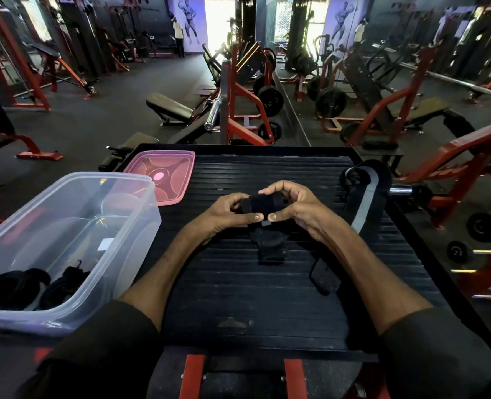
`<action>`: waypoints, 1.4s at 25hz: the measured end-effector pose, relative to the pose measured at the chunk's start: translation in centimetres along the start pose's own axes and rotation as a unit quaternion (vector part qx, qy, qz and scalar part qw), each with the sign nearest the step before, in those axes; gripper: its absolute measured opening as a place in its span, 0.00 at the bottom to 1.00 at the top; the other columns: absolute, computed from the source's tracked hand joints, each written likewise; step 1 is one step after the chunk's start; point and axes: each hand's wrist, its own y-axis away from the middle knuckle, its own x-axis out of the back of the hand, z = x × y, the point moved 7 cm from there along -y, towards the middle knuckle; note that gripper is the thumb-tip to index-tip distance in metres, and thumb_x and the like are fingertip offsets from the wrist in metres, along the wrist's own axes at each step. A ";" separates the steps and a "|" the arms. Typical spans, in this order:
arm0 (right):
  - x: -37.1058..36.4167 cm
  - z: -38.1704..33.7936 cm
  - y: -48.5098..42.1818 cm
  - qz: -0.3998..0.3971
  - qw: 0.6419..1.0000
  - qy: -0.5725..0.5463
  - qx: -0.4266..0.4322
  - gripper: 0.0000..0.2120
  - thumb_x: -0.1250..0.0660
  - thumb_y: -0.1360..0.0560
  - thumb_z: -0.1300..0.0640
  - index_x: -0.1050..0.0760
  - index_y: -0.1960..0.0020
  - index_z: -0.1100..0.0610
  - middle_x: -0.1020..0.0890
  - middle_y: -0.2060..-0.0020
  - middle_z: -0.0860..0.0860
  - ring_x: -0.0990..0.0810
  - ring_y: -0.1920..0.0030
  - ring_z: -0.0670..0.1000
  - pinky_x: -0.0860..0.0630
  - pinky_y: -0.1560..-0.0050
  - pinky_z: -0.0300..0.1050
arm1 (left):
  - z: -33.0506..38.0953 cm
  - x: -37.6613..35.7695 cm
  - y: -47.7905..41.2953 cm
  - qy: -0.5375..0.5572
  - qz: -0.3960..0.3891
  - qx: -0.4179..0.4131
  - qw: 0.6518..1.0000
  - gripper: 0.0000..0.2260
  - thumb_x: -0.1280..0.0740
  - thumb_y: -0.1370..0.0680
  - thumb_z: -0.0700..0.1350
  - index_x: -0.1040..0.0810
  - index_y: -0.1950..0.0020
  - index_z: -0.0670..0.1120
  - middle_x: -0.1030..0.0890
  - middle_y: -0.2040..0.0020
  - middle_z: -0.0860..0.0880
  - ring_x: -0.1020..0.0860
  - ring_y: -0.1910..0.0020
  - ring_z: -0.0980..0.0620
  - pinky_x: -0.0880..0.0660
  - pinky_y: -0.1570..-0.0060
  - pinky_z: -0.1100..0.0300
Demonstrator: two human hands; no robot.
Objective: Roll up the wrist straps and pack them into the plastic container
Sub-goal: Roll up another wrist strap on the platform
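Observation:
A black wrist strap [263, 207], partly rolled, is held between both hands above the black ribbed platform [238, 289]. My left hand [228, 211] grips its left end and my right hand [293, 204] grips its right end, thumbs nearly touching in front. The loose tail of the strap [270, 246] hangs down onto the platform. Another black strap with a grey stripe [365, 197] lies unrolled at the platform's right edge. The clear plastic container [129, 226] stands to the left, with rolled black straps [13, 286] in its near end.
A pink lid [178, 165] lies behind the container at the platform's far left corner. A small black pad [325, 279] lies near my right forearm. Red and black gym machines, benches and weight plates surround the platform.

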 end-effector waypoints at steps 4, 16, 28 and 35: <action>0.3 0.0 0.4 -0.015 0.985 -0.146 -0.086 0.19 0.32 0.23 0.67 0.23 0.36 0.51 0.17 0.40 0.51 0.17 0.43 0.49 0.20 0.50 0.47 | 1.2 0.2 -0.2 -0.028 0.031 -0.074 0.996 0.23 0.19 0.33 0.38 0.20 0.40 0.45 0.16 0.44 0.44 0.18 0.46 0.52 0.21 0.44 0.58; 0.7 -0.2 0.2 0.023 0.995 -0.096 0.002 0.17 0.24 0.29 0.63 0.18 0.42 0.53 0.14 0.51 0.50 0.15 0.50 0.49 0.20 0.46 0.47 | 1.0 -0.8 0.2 0.044 -0.054 0.013 0.997 0.22 0.26 0.24 0.47 0.27 0.31 0.54 0.21 0.34 0.51 0.21 0.35 0.53 0.22 0.39 0.52; 0.2 -0.3 0.5 -0.034 0.981 -0.159 -0.111 0.17 0.30 0.24 0.56 0.23 0.37 0.47 0.16 0.42 0.48 0.17 0.46 0.49 0.28 0.41 0.53 | 3.7 0.0 0.7 -0.027 0.073 -0.151 0.985 0.25 0.19 0.34 0.37 0.22 0.40 0.50 0.18 0.45 0.55 0.20 0.45 0.61 0.24 0.43 0.64; 0.5 -0.5 0.4 0.024 0.986 -0.150 -0.063 0.18 0.26 0.31 0.66 0.19 0.44 0.52 0.15 0.54 0.48 0.16 0.52 0.50 0.20 0.54 0.45 | 1.4 0.3 -0.2 -0.019 0.013 -0.058 0.998 0.31 0.20 0.32 0.43 0.26 0.32 0.51 0.21 0.35 0.52 0.23 0.34 0.54 0.29 0.30 0.55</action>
